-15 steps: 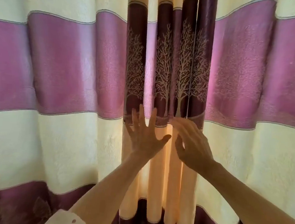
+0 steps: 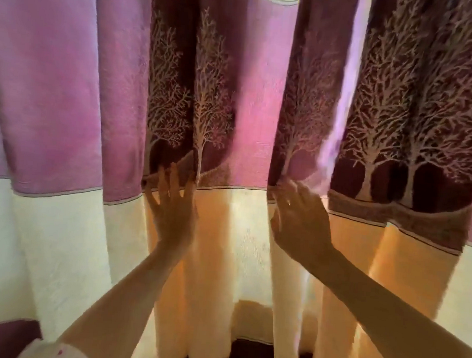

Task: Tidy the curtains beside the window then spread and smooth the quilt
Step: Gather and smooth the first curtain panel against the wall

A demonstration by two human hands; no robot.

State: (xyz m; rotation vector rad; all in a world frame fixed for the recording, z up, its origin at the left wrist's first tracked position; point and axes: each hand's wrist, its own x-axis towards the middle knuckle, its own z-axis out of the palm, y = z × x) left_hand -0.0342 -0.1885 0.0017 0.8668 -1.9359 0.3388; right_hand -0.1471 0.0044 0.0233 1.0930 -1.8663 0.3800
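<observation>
Daylight glows from behind, warm orange through the middle and pink higher up, with one bright streak (image 2: pixel 336 124) up the right of centre; no wall, floor or furniture shows from where I stand

support: none visible | view filled by hanging curtains (image 2: pixel 51 107) | purple, cream, dark tree-print bands

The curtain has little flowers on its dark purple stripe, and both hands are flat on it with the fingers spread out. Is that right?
Not quite. The head view shows pale bare trees, not flowers, on the dark stripe of the curtain. The rest holds: the left hand and the right hand lie on it with fingers spread.
</observation>
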